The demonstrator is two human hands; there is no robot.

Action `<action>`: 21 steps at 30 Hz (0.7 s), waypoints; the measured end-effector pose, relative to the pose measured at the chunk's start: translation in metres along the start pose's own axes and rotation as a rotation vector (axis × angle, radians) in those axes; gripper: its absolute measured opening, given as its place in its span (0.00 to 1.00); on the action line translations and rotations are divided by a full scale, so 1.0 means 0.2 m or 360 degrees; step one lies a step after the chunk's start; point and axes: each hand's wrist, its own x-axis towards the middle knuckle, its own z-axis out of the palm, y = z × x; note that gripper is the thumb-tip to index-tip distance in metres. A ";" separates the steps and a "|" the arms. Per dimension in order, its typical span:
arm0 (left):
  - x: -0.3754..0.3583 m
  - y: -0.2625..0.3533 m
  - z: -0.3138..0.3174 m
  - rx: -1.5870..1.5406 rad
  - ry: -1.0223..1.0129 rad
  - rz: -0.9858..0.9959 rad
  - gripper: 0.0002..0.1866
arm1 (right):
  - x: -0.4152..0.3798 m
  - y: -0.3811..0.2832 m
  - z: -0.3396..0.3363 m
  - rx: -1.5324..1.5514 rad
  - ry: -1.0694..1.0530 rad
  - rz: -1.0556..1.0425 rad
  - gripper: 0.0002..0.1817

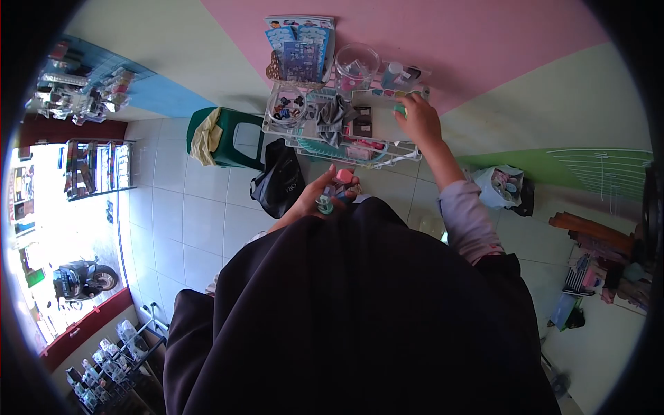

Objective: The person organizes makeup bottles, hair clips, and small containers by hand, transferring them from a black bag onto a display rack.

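My left hand [312,198] is cupped close to my body, its fingers curled around several small colored bottles. A coral-pink piece [344,176] and a clear, teal-tinted bottle [324,203] show among them; their exact kind is hard to make out. Over the right end of a white wire rack [387,160], my right hand [420,123] pinches a small green item [400,109], mostly covered by the fingers. Below it on the top shelf is a pale box or tray [377,104] with a row of small colored items along its back edge.
A clear round tub [357,63], sticker sheets [304,59], a round container of small items [287,107] and grey cloth [335,117] stand on the rack. Left are a green stool [204,114] and black bag [278,180]; a white bag [499,185] sits right.
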 end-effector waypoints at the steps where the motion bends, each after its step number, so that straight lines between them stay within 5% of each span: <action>1: -0.01 0.00 0.03 -0.0029 0.0037 0.0013 0.21 | -0.01 -0.06 -0.05 0.0282 -0.0067 0.0021 0.08; 5: 0.02 0.01 0.02 -0.0086 0.0069 -0.0004 0.20 | -0.11 -0.30 -0.21 0.1359 -0.0615 -0.0130 0.17; 8: 0.06 0.01 -0.03 -0.0102 0.0024 -0.0112 0.21 | -0.16 -0.43 -0.31 0.1280 -0.1100 -0.0252 0.16; 11: 0.09 0.01 -0.03 0.0026 0.0078 -0.0177 0.21 | -0.23 -0.40 -0.21 0.1057 -0.1021 -0.0550 0.20; 17: 0.11 -0.01 0.00 0.0112 0.0165 -0.0224 0.21 | -0.27 -0.38 -0.23 0.1069 -0.0769 -0.0311 0.21; 21: 0.11 -0.01 -0.02 0.0188 0.0142 -0.0239 0.21 | -0.29 -0.43 -0.29 0.1217 -0.0995 -0.0062 0.17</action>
